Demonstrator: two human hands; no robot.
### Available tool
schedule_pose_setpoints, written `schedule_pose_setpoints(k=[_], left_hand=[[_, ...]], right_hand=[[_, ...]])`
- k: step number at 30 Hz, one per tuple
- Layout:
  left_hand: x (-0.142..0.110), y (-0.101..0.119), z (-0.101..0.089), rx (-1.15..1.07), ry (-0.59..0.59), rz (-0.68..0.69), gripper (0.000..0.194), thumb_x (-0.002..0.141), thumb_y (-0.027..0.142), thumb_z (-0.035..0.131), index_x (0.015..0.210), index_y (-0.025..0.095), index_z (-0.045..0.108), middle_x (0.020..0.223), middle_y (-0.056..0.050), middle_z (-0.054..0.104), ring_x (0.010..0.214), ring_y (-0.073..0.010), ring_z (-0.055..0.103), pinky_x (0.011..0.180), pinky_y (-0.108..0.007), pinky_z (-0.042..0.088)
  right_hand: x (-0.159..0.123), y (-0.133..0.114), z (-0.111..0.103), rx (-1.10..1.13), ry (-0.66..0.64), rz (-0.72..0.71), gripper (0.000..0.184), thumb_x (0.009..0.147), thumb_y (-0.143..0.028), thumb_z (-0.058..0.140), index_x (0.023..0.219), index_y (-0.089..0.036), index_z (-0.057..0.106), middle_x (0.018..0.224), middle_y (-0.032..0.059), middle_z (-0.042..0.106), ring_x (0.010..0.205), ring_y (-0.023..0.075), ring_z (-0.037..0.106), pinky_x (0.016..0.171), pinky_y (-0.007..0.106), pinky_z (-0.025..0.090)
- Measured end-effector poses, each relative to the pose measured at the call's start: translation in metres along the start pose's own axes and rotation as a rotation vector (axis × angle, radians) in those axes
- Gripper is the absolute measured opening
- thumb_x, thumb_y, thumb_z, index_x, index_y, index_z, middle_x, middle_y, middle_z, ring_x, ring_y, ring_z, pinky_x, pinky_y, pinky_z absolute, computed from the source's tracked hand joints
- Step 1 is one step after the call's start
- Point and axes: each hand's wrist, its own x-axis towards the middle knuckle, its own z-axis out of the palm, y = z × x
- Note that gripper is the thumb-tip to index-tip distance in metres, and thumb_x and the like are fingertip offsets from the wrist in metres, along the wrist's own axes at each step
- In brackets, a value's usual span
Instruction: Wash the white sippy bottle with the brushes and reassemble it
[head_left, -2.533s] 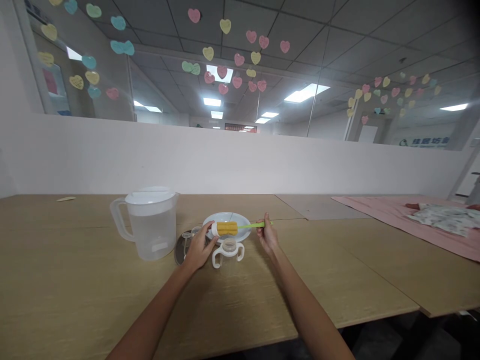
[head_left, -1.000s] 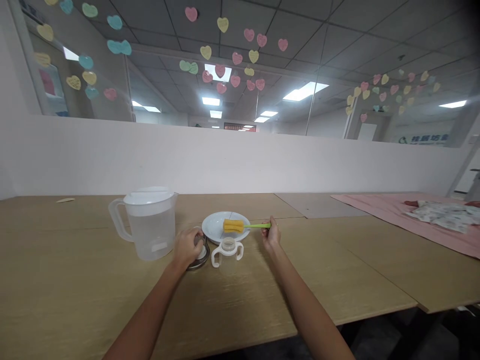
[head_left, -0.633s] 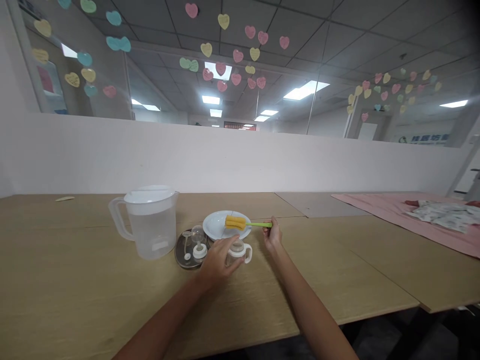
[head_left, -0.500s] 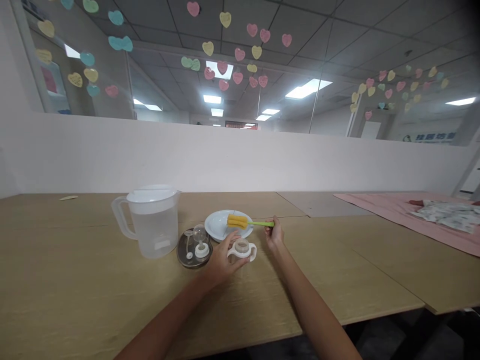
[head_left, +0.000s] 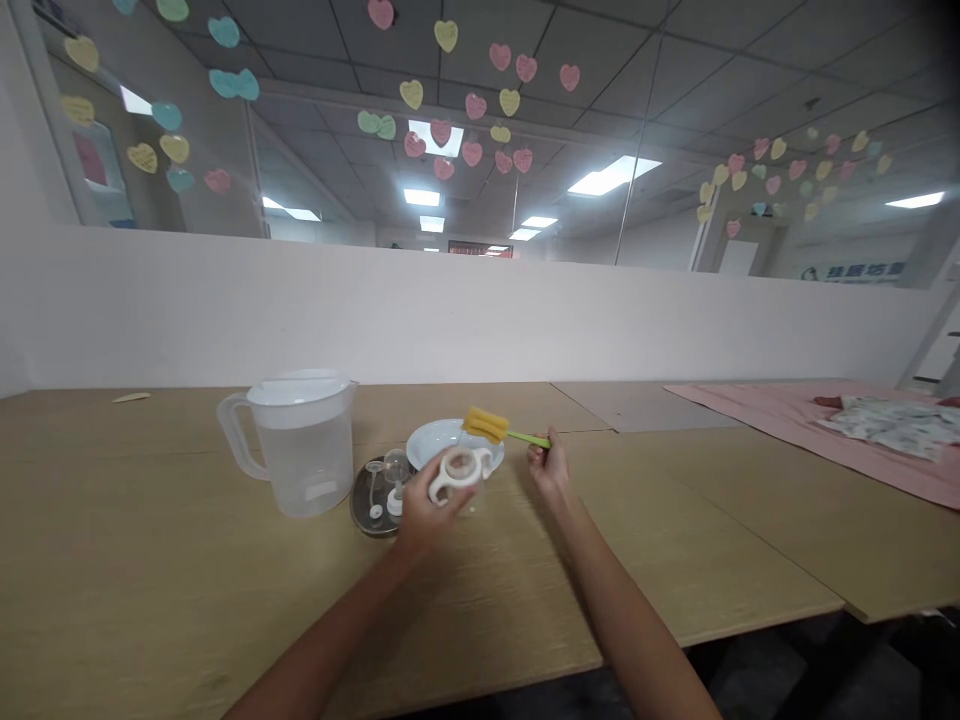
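Near the table's (head_left: 187, 600) middle, left hand (head_left: 421, 510) lifts the two-handled bottle (head_left: 459, 476) just above the surface, fingers clamped around its body, mouth tilted toward the right hand (head_left: 545, 468). Right fingers pinch the brush's green handle; yellow sponge brush (head_left: 486, 424) hovers over the white plate (head_left: 439, 443). Best to line sponge with bottle mouth and keep the bottle steady. Bottle's body is blurred; small parts on the round metal lid (head_left: 365, 500) are hard to identify.
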Motion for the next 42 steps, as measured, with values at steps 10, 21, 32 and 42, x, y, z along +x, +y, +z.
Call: schedule_pose_setpoints(k=[10,21,32,42], left_hand=[[0.027,-0.023,-0.029,0.451,0.190,0.158,0.047,0.075,0.045,0.058,0.115,0.021,0.052,0.107,-0.008,0.058,0.100,-0.0216,0.052,0.089,-0.032,0.040],[0.029,-0.033,-0.033,0.765,-0.140,0.299,0.044,0.081,0.033,0.053,0.123,0.023,0.048,0.113,-0.011,0.054,0.106,-0.0256,0.046,0.090,-0.036,0.035],[0.035,-0.027,-0.047,0.905,-0.085,0.246,0.053,0.074,0.009,0.054,0.123,0.027,0.047,0.119,-0.009,0.052,0.108,-0.0277,0.045,0.092,-0.040,0.032],[0.030,-0.018,-0.036,0.557,0.312,-0.064,0.052,0.076,0.051,0.053,0.116,0.018,0.050,0.102,-0.010,0.059,0.097,-0.0267,0.052,0.083,-0.039,0.040]], right_hand=[[-0.017,0.000,0.017,-0.098,-0.194,0.016,0.036,0.075,-0.048,0.061,0.063,-0.015,0.053,0.048,-0.0048,0.049,0.037,0.0029,0.041,0.034,0.012,0.034],[-0.040,0.016,0.029,-0.454,-0.456,-0.114,0.046,0.061,-0.059,0.065,0.062,-0.013,0.062,0.044,-0.0011,0.054,0.038,0.0088,0.049,0.042,0.020,0.041],[-0.012,0.003,0.011,-0.202,0.069,-0.233,0.039,0.073,-0.052,0.056,0.059,-0.015,0.055,0.041,-0.0041,0.047,0.033,0.0064,0.042,0.033,0.018,0.034],[0.022,0.005,-0.027,-0.457,0.240,-0.356,0.021,0.069,-0.033,0.060,0.056,-0.018,0.055,0.039,-0.0044,0.052,0.037,0.0110,0.052,0.040,0.020,0.039]])
